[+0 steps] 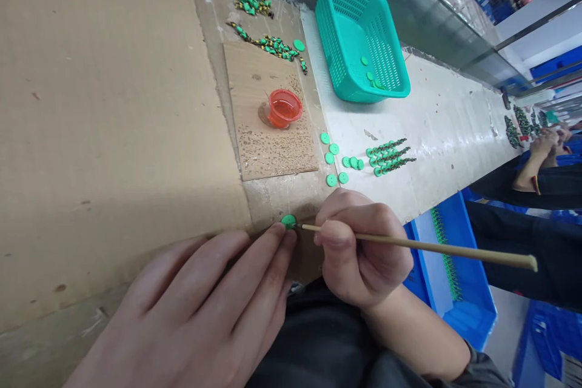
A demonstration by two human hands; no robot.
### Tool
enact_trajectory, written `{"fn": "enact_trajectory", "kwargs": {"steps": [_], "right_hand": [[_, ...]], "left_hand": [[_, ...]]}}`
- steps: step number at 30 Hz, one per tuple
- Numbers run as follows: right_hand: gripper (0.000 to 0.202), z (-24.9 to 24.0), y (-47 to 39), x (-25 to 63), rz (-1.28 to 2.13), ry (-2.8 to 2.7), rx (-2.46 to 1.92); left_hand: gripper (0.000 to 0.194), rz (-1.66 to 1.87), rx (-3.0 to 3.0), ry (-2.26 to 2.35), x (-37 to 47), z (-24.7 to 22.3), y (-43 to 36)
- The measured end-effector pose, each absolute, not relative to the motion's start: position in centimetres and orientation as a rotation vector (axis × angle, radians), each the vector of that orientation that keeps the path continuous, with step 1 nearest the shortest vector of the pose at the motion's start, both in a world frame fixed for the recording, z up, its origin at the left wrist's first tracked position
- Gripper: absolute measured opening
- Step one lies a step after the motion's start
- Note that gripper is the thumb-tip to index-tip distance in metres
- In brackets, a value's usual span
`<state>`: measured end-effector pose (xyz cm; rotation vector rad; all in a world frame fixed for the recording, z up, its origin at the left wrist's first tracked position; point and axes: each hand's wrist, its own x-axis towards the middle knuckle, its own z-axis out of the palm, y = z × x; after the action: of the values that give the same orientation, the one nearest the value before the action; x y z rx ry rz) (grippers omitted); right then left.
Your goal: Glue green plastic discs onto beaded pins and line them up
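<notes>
Green disc (288, 221): flat on the worktable (436, 115), near its front edge, just right of the large cardboard sheet (113, 91).
Left hand (204, 309): fingers close together, fingertips on the disc; the thumb is hidden, so whether it grips cannot be told.
Right hand (364, 248): thumb and forefinger pinched around a wooden stick (454, 250), its thin tip just beside the disc.
Red cup (285, 108): upright on a small cardboard piece (273, 151), near that piece's right edge, apparently holding liquid.
Loose discs (331, 180): scattered between that piece and a row of green-and-dark strands (391, 157).
Teal basket (345, 36): by the worktable's back edge, discs inside.
Another person's hands (548, 140): beside the worktable's far right end.
</notes>
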<state>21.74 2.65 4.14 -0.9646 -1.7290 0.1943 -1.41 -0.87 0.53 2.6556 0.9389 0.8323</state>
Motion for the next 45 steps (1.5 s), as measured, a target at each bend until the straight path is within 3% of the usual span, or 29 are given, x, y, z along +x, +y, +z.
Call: {"fn": "enact_trajectory", "kwargs": {"steps": [5, 10, 17, 37, 45], "right_hand": [[0.02, 6.5, 4.1, 22.4, 0.169, -1.638, -1.077], [0.027, 9.2, 9.6, 22.9, 0.161, -1.687, -1.189], [0.037, 8.2, 14.5, 22.6, 0.247, -1.804, -1.099], [0.036, 7.7, 14.4, 22.8, 0.197, -1.791, -1.086], [0.024, 7.9, 6.7, 22.3, 0.251, -1.618, -1.069]], "left_hand": [[0.038, 0.888, 2.648, 0.975, -0.9, 0.7, -0.6], [0.034, 1.125, 2.63, 1.0, 0.4, 0.6, 0.3], [0.031, 1.199, 2.642, 1.005, 0.8, 0.1, 0.9], [0.028, 1.227, 2.645, 1.002, 0.9, 0.4, 1.0], [0.035, 1.08, 2.652, 0.977, -0.1, 0.8, 0.3]]}}
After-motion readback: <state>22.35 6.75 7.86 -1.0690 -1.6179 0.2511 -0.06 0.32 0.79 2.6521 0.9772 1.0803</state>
